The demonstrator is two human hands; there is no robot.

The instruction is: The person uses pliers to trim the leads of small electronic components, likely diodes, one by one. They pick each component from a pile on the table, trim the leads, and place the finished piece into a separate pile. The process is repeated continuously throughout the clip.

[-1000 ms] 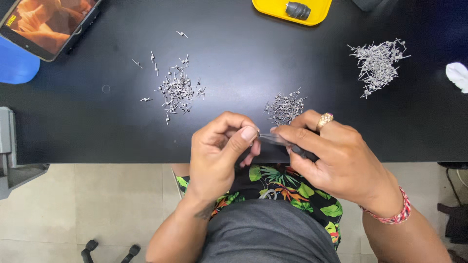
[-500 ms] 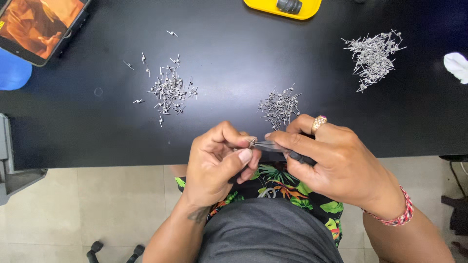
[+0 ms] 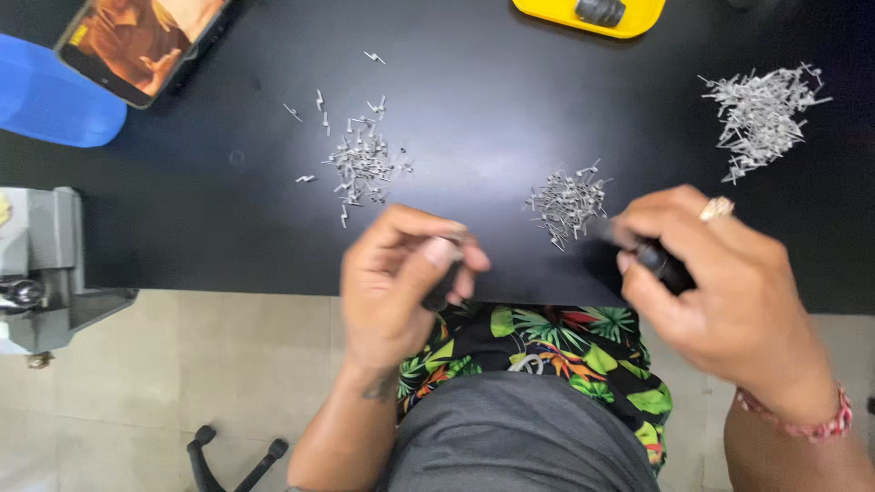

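My left hand hovers at the near edge of the black table, its thumb and fingers pinched on a small dark and silver part. My right hand, with a gold ring, grips a dark-handled tool whose tip points toward the middle pile of small metal pins. The two hands are apart. A left pile of pins lies beyond my left hand, and a larger pile of longer pins sits at the far right.
A phone with a lit screen leans at the far left beside a blue object. A yellow device sits at the far edge. A grey metal machine stands left of the table over the tiled floor.
My hands were together, working the part with the tool. They have separated: the right hand moved right toward the middle pile, and the left keeps the small part.
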